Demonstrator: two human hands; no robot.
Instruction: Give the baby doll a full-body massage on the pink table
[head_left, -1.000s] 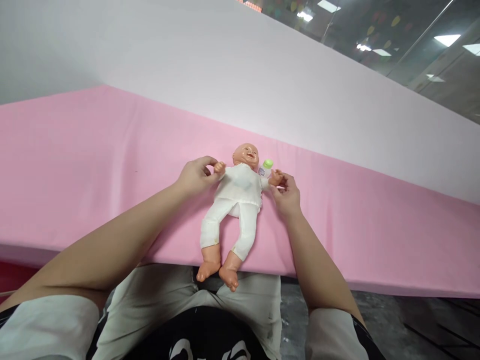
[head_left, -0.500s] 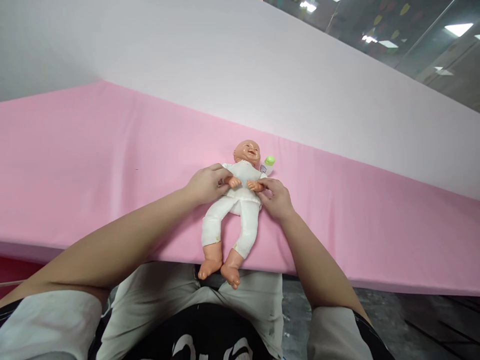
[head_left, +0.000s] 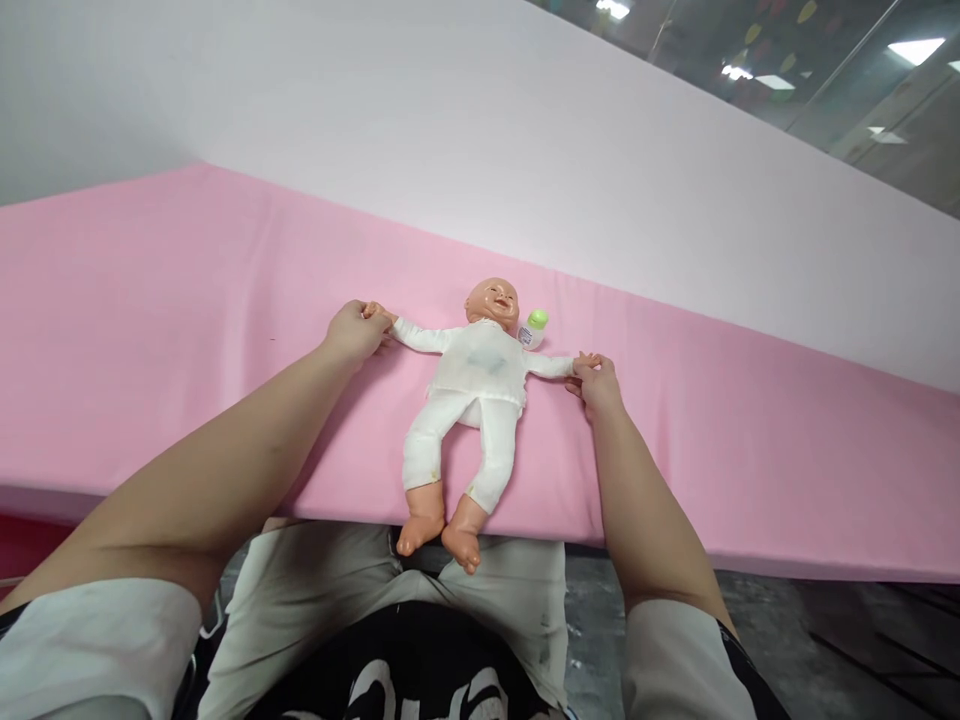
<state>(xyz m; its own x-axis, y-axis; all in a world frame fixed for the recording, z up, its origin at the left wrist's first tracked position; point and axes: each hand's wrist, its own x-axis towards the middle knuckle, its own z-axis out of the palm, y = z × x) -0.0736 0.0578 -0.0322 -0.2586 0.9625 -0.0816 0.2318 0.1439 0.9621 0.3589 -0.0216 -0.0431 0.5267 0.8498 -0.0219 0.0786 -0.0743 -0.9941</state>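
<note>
A baby doll (head_left: 475, 392) in white clothes lies on its back on the pink surface (head_left: 187, 290), feet hanging over the near edge. Its arms are stretched straight out to both sides. My left hand (head_left: 354, 333) grips the doll's hand on the left. My right hand (head_left: 598, 379) grips the doll's other hand on the right. A small bottle with a green cap (head_left: 533, 328) lies beside the doll's head, apart from both my hands.
A pale white-pink panel (head_left: 525, 150) rises behind the pink surface. Beyond it at top right are glass walls and ceiling lights. My lap in light trousers (head_left: 375, 590) is below the near edge, with grey floor to the right.
Half a second ago I held the doll's hands together over its chest. Both my hands have moved outward, pulling its arms out straight to the sides.
</note>
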